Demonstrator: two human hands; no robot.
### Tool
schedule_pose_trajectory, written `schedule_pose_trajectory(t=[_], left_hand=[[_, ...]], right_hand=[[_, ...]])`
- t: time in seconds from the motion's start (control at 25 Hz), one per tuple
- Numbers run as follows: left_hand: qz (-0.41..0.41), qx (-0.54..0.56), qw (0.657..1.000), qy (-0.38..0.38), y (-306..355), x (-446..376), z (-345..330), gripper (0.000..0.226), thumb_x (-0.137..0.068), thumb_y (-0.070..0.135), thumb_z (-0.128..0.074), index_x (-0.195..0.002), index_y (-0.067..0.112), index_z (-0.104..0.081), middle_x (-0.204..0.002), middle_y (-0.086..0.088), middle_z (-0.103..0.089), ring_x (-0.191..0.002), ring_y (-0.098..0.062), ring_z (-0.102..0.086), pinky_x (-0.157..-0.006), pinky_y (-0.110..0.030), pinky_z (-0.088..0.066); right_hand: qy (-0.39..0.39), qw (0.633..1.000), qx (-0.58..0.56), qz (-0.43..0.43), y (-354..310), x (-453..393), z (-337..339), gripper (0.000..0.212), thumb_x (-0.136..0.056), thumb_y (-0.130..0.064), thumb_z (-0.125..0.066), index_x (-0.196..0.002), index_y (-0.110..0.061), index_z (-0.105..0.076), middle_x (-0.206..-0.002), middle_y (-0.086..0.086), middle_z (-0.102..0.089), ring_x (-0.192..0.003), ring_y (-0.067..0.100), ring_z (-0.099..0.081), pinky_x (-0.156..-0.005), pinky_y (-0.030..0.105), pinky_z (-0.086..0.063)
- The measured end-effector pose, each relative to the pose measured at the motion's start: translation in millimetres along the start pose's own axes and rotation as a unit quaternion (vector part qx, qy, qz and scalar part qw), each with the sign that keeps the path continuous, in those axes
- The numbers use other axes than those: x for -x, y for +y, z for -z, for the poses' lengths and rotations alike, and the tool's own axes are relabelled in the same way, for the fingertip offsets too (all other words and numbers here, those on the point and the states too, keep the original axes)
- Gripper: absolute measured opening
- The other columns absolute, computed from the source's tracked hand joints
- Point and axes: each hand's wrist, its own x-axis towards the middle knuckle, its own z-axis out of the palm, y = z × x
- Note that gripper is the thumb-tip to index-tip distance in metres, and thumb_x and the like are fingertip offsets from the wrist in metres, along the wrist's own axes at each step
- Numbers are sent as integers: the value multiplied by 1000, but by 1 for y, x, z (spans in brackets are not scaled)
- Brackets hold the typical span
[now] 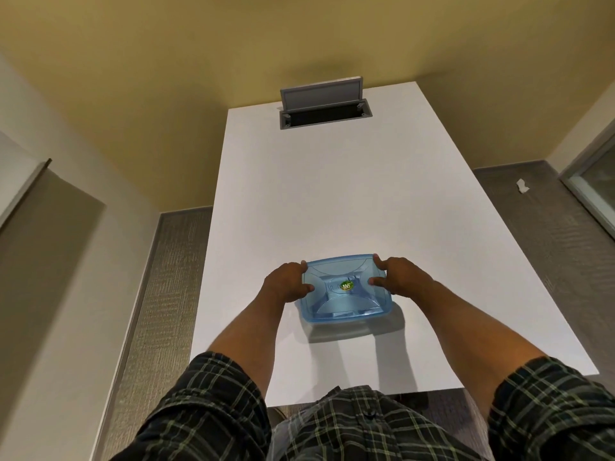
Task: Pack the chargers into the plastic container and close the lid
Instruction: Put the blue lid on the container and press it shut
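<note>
At lower centre of the frame, a left hand [289, 283] and right hand [396, 276] clamp fingers over opposite ends of the blue box [346, 291] on the white table [332, 201], apparently pressing its lid shut.

Long white rectangular table [332, 201] with open grey cable hatch [324, 106]; mustard-yellow wall [199, 54]; grey textured carpet [549, 227].

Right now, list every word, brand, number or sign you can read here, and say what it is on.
Round sticker at the centre of the blue lid: green and yellow, with pale lettering too small and blurred to read.
No other text shows on the white table, the open hatch, the walls or the plaid shirt.
</note>
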Motion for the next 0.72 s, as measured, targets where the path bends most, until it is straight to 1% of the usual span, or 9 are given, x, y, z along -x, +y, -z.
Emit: schedule_pose_trajectory(t=[0.08,0.12,0.16,0.24,0.32,0.4,0.44,0.6,0.72], left_hand=[[-7,-12,999,-34,-3,-1,5,101,-81,58,-75,-159,15,-27,-159,-7,-41,-146,-26,-39,-116,-41,-37],[-8,-27,999,-47,-2,-1,8,111,-72,63,-80,-158,15,-28,-157,-7,-44,-143,-26,-41,-114,-41,-40],[-8,-48,997,-58,-1,-1,12,119,-63,67,-84,-156,15,-30,-153,-6,-48,-140,-26,-46,-111,-41,-44],[-9,-98,993,-72,4,-2,16,124,-52,69,-88,-150,14,-35,-144,-5,-56,-131,-26,-54,-103,-40,-49],[-17,-136,988,-65,8,-3,14,119,-47,67,-90,-141,12,-41,-132,-4,-63,-120,-25,-61,-94,-37,-53],[-31,-158,986,-37,11,-2,11,110,-45,65,-92,-130,12,-47,-122,-4,-66,-110,-25,-64,-85,-35,-51],[-36,-166,985,-25,13,0,9,107,-46,65,-92,-127,11,-49,-119,-5,-66,-107,-26,-65,-83,-35,-50],[-41,-178,983,-6,16,0,9,102,-47,64,-93,-122,8,-52,-115,-7,-65,-102,-27,-67,-80,-34,-44],[-42,-180,983,-5,17,-1,6,97,-47,61,-94,-116,7,-53,-111,-7,-65,-97,-28,-67,-86,-37,-39]], right_hand=[[-39,999,23,18,-1,0,7,105,-85,-61,-66,-159,-12,-12,-132,15,-57,-124,28,-52,-89,31,-40],[-58,997,39,24,-1,-1,10,117,-79,-64,-71,-159,-10,-6,-134,15,-56,-125,28,-51,-90,31,-41],[-73,995,55,27,-2,-2,12,127,-74,-66,-74,-159,-9,0,-139,16,-53,-127,29,-49,-94,32,-42],[-96,992,82,29,-5,-4,13,140,-67,-68,-78,-157,-8,10,-146,18,-46,-133,31,-46,-105,36,-41],[-110,988,101,27,-7,-6,15,146,-64,-68,-80,-156,-7,17,-149,18,-44,-134,32,-46,-109,39,-41],[-118,986,116,25,-10,-6,15,150,-62,-69,-81,-154,-7,20,-149,17,-45,-132,32,-48,-108,40,-42],[-120,985,124,24,-12,-6,16,152,-61,-69,-81,-154,-6,21,-148,16,-45,-132,32,-49,-107,40,-43],[-136,977,161,14,-18,-11,21,159,-56,-69,-85,-152,-5,25,-145,16,-51,-128,32,-53,-105,40,-45],[-156,972,177,3,-22,-14,29,163,-52,-63,-90,-152,-5,25,-146,17,-50,-127,32,-55,-103,38,-46]])
